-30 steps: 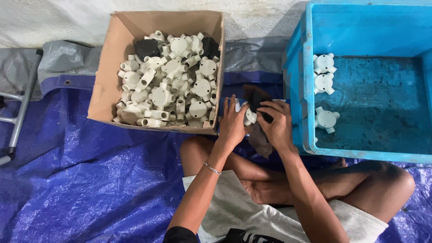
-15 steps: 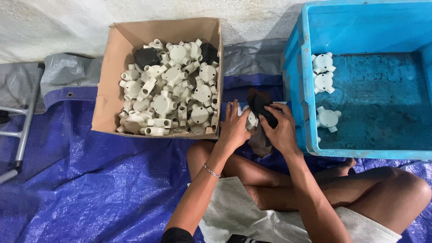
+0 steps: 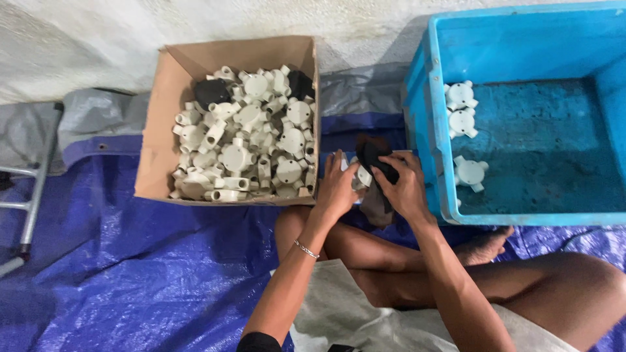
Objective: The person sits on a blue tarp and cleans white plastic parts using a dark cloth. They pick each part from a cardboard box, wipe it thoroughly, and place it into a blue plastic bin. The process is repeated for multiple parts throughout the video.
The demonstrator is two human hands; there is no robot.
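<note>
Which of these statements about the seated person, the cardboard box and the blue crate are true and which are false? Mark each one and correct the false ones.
1. The cardboard box is heaped with pale plastic fittings. True.
2. The blue crate is full to the brim. False: only a few white fittings lie in it, near its left wall.
3. Both hands are at one fitting, the left hand gripping it, the right hand pressing a dark cloth on it. True.
4. The person sits on bare concrete. False: a blue tarpaulin lies underneath.
5. The left wrist is bare. False: it wears a thin bracelet.
</note>
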